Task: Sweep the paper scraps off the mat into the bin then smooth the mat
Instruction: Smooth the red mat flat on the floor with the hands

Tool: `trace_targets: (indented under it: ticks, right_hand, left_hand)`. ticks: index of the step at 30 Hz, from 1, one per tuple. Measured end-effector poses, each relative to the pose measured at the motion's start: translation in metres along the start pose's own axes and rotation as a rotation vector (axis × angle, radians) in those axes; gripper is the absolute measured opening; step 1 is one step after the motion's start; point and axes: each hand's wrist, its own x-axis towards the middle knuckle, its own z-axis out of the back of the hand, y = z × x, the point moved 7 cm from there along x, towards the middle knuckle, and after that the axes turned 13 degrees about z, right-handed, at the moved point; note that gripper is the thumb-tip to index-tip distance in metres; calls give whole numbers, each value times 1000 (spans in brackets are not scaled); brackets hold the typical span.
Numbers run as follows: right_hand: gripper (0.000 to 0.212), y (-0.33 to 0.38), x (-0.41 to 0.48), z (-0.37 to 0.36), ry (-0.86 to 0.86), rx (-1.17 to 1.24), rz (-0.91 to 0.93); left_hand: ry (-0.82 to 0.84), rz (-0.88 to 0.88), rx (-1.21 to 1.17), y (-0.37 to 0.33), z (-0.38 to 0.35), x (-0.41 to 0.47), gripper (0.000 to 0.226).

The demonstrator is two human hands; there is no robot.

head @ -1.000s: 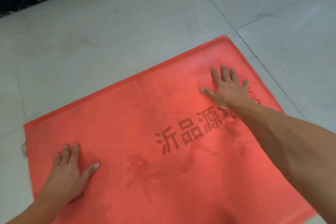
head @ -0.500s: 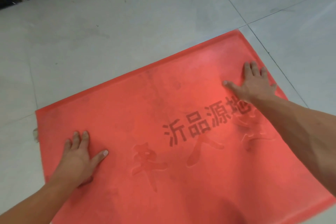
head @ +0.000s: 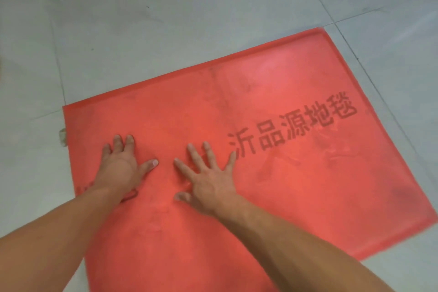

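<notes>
Both hands flat, nothing held. Left hand (head: 119, 168) palm down on mat (head: 308, 197), fingers straight, slightly spread, thumb out to right. Right hand (head: 209, 180) palm down just beside it, fingers fanned wide, thumb bent back near wrist. Hands close, not touching. Mat: red, thin, rectangular, soft-looking surface with faint smudges, dark printed characters (head: 291, 125) right of hands. Mat lies on pale grey tiled floor (head: 142, 31), askew to grout lines. Small beige bit (head: 62, 134) at mat's left edge, too small to identify. Bare forearms reach forward, converging over mat's left half.

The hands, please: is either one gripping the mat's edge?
No, the left hand and right hand both lie flat on the mat, fingers spread.
</notes>
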Motion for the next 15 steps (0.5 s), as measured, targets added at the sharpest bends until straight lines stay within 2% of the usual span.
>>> trace_targets:
  ticks: [8,12,15]
  right_hand:
    - [85,-54,-29,1,29,-69,-153]
    - [85,-51,-27,2,67,-55,-170]
    - [84,-50,-26,2,90,-48,-173]
  left_hand:
    - [-68,-64,-29,4,-6,2,100]
    - [-15,-13,-30,8,-10,8,103]
    - [-16,-61,-133,-7,-7,-17,86]
